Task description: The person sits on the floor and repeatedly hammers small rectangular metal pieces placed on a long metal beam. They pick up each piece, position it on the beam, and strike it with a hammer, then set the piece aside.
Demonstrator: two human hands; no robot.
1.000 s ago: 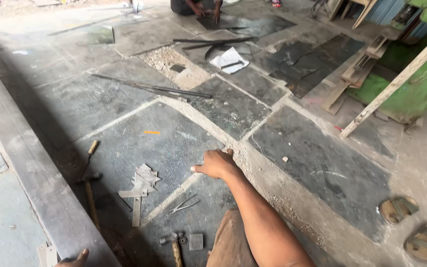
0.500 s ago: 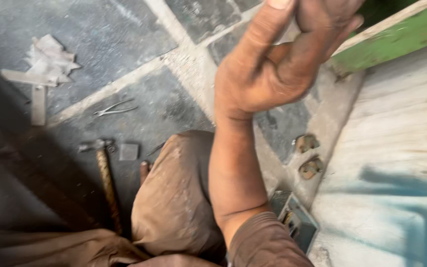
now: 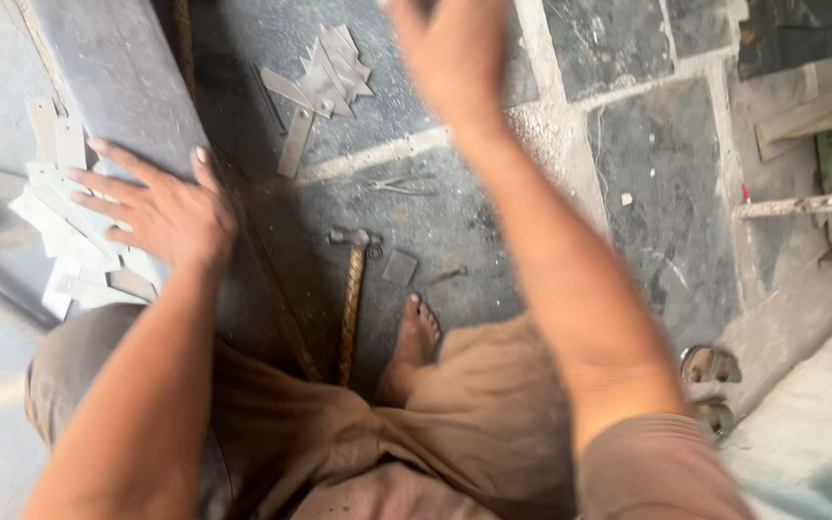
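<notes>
My left hand (image 3: 156, 212) lies flat with its fingers spread on a long grey metal sheet (image 3: 113, 77), its fingertips touching a pile of small cut metal strips (image 3: 60, 231). My right hand (image 3: 455, 53) is raised near the top of the view, blurred, and I cannot tell whether it holds anything. A hammer (image 3: 351, 299) with a wooden handle rests on the stone floor between my arms, just left of my bare foot (image 3: 414, 342). I sit low, with my brown trousers (image 3: 474, 424) filling the bottom of the view.
Another heap of cut metal strips (image 3: 325, 82) lies on the dark stone slabs, with a pair of pliers (image 3: 402, 183) and a small metal plate (image 3: 399, 267) nearby. Sandals (image 3: 710, 380) sit at the right. A green and wooden frame (image 3: 825, 183) stands at the far right.
The view swung left and down. My left hand came into sight, spread on the metal sheet. My right arm moved from the middle toward the top of the view.
</notes>
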